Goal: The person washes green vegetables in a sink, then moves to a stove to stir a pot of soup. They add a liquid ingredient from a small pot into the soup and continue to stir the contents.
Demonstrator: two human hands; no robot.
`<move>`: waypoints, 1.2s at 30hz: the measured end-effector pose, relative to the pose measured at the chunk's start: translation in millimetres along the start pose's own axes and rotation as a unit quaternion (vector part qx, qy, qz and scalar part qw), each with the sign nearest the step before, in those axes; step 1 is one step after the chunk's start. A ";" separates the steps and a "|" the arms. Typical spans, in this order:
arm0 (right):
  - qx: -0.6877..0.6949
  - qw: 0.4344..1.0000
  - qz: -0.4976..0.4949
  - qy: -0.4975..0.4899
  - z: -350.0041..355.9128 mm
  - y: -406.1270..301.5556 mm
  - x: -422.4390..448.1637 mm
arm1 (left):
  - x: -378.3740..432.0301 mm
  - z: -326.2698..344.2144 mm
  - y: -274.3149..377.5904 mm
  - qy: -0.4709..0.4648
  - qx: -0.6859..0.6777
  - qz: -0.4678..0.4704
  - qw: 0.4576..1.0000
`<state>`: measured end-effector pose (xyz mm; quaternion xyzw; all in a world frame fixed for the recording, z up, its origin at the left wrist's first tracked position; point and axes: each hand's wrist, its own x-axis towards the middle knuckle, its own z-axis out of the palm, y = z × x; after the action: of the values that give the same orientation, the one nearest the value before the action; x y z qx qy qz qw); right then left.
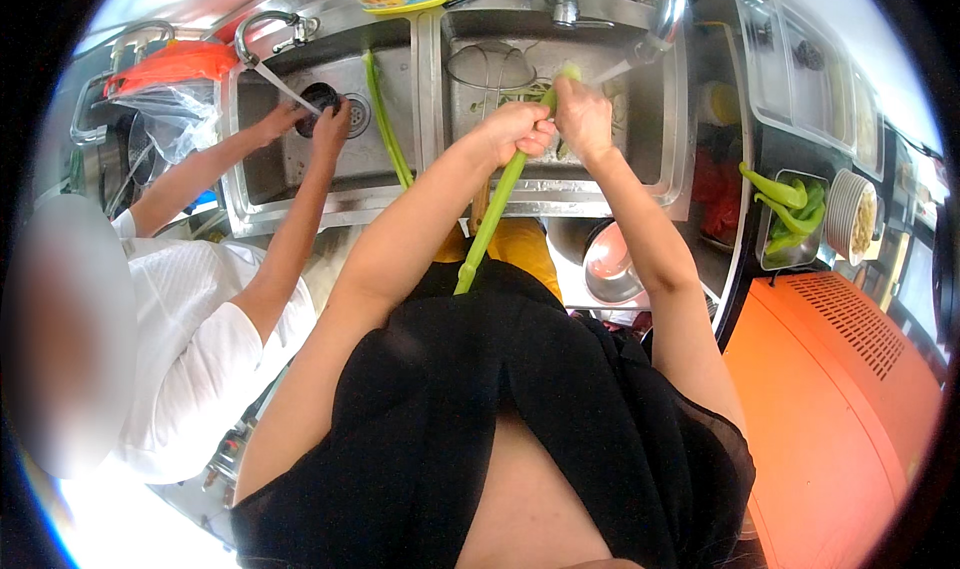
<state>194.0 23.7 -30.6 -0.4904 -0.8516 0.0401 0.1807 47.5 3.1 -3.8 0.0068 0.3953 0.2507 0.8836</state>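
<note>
A long green celery stalk [499,201] slants from over the right sink basin [641,149] down to the front of my black top. My left hand [525,130] is closed around its upper part. At its pale upper end, my right hand [583,115] grips the stalk with curled fingers; whether a small tool is also in that hand is hidden. Green peelings [536,91] lie in the basin beneath my hands. Just left of them, a wire strainer [491,66] rests in the basin, its wooden handle [480,207] crossing the front rim.
On the left, a person's hands [330,126] hold a dark round object [313,103] under a running tap [259,21]. Another green stalk [386,122] leans in the left basin [300,167]. Water flows from the right tap [667,10]. Green peppers [791,216] fill a tray near an orange machine [832,389].
</note>
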 end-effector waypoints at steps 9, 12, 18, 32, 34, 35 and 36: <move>0.021 0.999 -0.030 -0.019 -12.1 -12.8 -5.5 | 14.6 -6.1 1.5 0.017 -0.027 -0.022 0.999; 0.034 0.999 -0.039 -0.015 -17.2 -17.3 -8.3 | 16.5 -8.6 2.5 0.037 -0.016 -0.040 0.998; 0.044 0.998 -0.032 -0.011 -15.3 -21.3 -9.2 | 14.6 -6.0 1.4 0.059 0.007 -0.008 0.998; 0.433 0.814 0.312 0.229 5.1 3.5 22.5 | 17.4 2.4 0.2 -0.027 -0.060 -0.038 0.997; 0.481 0.774 0.347 0.221 14.3 5.3 21.3 | 16.1 5.4 -6.8 -0.031 -0.066 -0.052 0.996; 0.528 0.730 0.379 0.211 18.5 6.6 20.5 | 18.2 6.9 -7.9 -0.032 -0.065 -0.052 0.996; 0.529 0.730 0.378 0.209 17.0 0.8 24.0 | 21.6 4.6 -10.7 -0.001 -0.071 -0.061 0.996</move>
<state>177.9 46.3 -40.1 -0.5931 -0.3772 0.4458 0.5543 67.6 4.3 -17.9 -0.0801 0.3751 0.2237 0.8960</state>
